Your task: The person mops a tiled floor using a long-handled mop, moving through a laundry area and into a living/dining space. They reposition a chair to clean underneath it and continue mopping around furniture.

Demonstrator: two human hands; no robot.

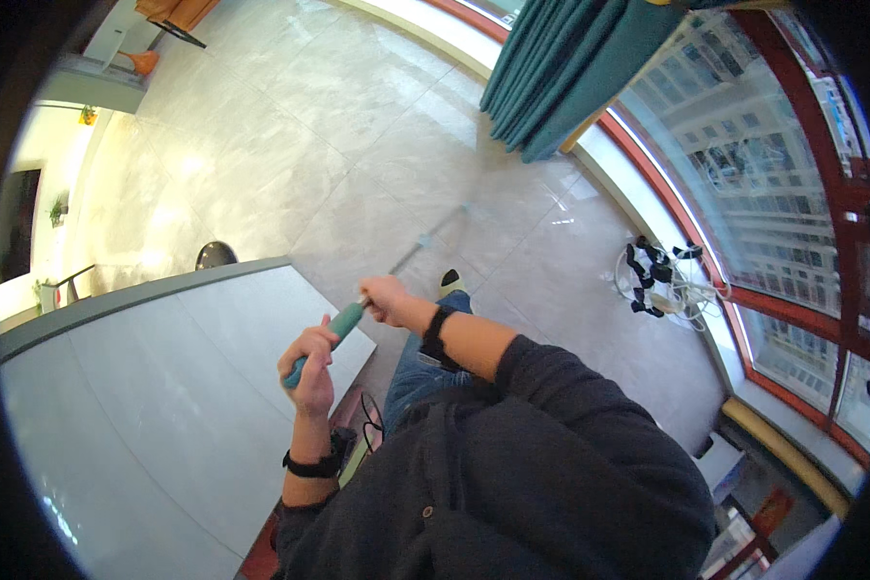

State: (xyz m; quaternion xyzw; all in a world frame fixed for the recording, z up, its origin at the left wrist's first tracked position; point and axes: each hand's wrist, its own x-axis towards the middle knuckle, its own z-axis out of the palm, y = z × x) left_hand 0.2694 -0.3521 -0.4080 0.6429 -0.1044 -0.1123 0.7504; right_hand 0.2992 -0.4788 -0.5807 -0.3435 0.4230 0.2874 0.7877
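A long-handled floor tool, its kind not settled by the picture, slants away from me across the tiled floor [319, 196]. Its green grip [345, 324] has a blue end, and my left hand [309, 366] is wrapped around that end. Farther down, my right hand [384, 299] grips the handle just past the green part. Beyond it runs a thin grey pole [407, 257] with a pale blue joint [425, 240]. The far end is blurred against the floor, so its head cannot be made out. Below the pole, my foot [449, 283] shows on the tiles.
A white panelled surface [167, 384] with a grey edge lies to my left. Past that edge shows a dark rounded object [216, 254]. White cables with black straps [645, 279] lie by the red-framed window [754, 152]. A teal curtain [565, 72] hangs ahead right.
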